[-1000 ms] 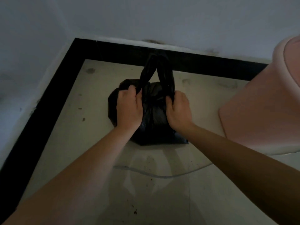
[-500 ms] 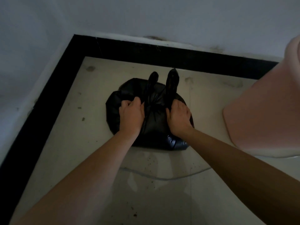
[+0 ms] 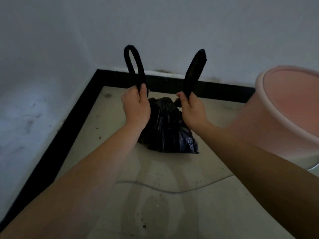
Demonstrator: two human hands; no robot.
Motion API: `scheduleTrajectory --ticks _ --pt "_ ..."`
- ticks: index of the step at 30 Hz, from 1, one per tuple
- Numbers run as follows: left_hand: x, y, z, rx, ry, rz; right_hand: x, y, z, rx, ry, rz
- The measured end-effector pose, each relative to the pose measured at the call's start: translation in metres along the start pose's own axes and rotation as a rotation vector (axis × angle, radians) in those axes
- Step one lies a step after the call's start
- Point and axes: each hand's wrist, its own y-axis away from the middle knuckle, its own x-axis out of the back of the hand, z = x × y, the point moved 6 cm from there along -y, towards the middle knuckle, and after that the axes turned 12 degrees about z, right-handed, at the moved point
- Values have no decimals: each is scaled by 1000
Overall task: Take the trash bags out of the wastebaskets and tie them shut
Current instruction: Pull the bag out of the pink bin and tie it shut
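Observation:
A black trash bag (image 3: pixel 165 128) sits on the pale tiled floor in the room's corner, its neck gathered between my hands. My left hand (image 3: pixel 136 107) is shut on the bag's left handle loop (image 3: pixel 133 66), which stands up above my fist. My right hand (image 3: pixel 191 109) is shut on the right handle loop (image 3: pixel 195 69), also standing upright. The two loops are held apart. A pink wastebasket (image 3: pixel 279 118) stands at the right with no bag visible inside.
White walls meet in a corner with a black skirting strip (image 3: pixel 69 121) along the floor. A thin pale cord (image 3: pixel 164 189) lies across the tiles near me. Dark specks of dirt dot the floor.
My hands have risen from the bag's top and pulled the two handle loops up and apart. The bag's body has been drawn taller and narrower, and the view has tilted up.

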Motion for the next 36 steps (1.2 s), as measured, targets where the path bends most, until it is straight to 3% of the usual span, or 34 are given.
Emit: scheduleTrajectory --ticks 3,7,9,11,15,19,21,28,31,34,36 --pt "-3 2 7 336 290 -87 6 0 -14 -133 -233 -55" --pt "-2 10 7 579 390 -211 19 4 -20 -305 -518 -72" --pt "-2 17 5 700 405 -303 22 6 -21 -290 -482 -105" --pt "0 24 5 753 375 -409 27 4 -24 -164 -324 -125" --pt "5 36 9 795 371 -610 36 1 -36 239 146 -239" --pt "6 50 10 704 312 -796 26 12 -34 302 360 -472" --pt "6 52 8 673 280 -784 20 18 -34 332 438 -527" --pt "10 44 -7 828 382 -565 10 27 -15 102 165 -478" --pt "12 44 -6 826 413 -668 8 25 -11 150 151 -428" --pt "14 48 -3 668 362 -859 2 28 -16 216 203 -486" --pt "14 46 -7 666 353 -852 -2 31 -21 264 257 -523"
